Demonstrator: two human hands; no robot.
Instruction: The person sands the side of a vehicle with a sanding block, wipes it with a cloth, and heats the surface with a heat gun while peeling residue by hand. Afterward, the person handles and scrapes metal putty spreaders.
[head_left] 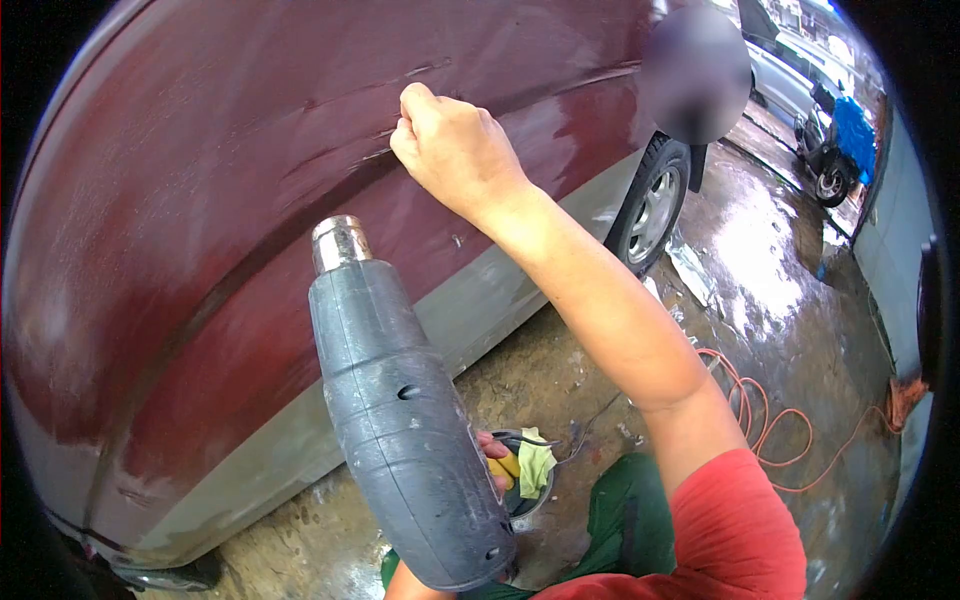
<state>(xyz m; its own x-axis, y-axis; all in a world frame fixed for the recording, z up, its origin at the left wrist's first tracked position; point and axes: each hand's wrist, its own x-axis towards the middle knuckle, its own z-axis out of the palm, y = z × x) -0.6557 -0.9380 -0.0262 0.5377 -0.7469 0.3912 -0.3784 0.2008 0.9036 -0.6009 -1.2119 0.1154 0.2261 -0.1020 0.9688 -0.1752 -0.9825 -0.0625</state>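
A dark grey heat gun (400, 390) fills the lower middle of the view, its metal nozzle (340, 243) angled up toward the maroon car body panel (270, 90). Behind the heat gun's body, fingers of my left hand (493, 455) show, wrapped round its mostly hidden handle. My right hand (455, 145) is closed at the panel, just above the dark crease line, with its fingertips pinched together. What they hold, if anything, is hidden. Dark, lifted-looking marks run along the panel beside my right hand. The paint is patchy and scratched.
Below the heat gun stands a bucket (540, 490) with a yellow-green cloth (536, 465) over its rim. A wheel (655, 205) is at the panel's right end. An orange cable (785, 435) lies coiled on the wet floor. A motorcycle (830, 150) stands farther back.
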